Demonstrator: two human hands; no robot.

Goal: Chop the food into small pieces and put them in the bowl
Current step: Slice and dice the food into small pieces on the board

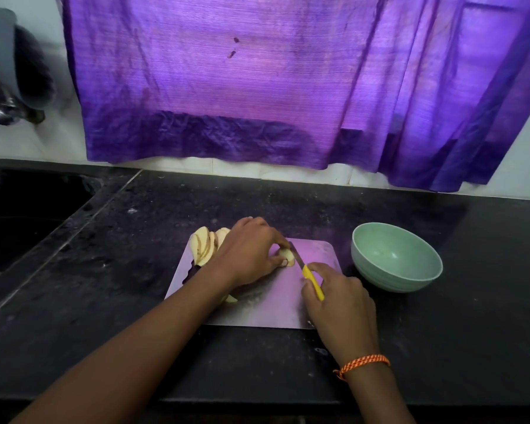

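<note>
While the left hand (251,252) curls its fingers over a small pale piece of food (286,255) on the cutting board (273,307), the right hand (337,298) has its grip clamped on the yellow handle of a knife (311,280), the blade angled up toward the left fingertips. The blade sits right against that piece, so the step in hand looks like slicing it down further. A fan of slices (205,244) already lies at the board's far left corner, partly hidden behind the left hand, and one more slice (231,298) shows from under the left forearm. The green bowl (397,258) stands just beside the board's right edge on the dark desk (104,270) and appears to hold nothing, so the task seems only partway through.

The main risk, as I judge it, is the left fingertips: they lie touching or nearly touching the blade, and the piece is small, so a slip could bring the edge onto a finger. The thin board could also slide on the smooth desk under pressure. The slice near the forearm could be dragged off the board.

Around this, a purple curtain (257,87) hangs behind the desk, a sink (28,215) sits to the left, and a blurred dark vessel (13,71) is at the upper left. Nothing stands between board and bowl.
</note>
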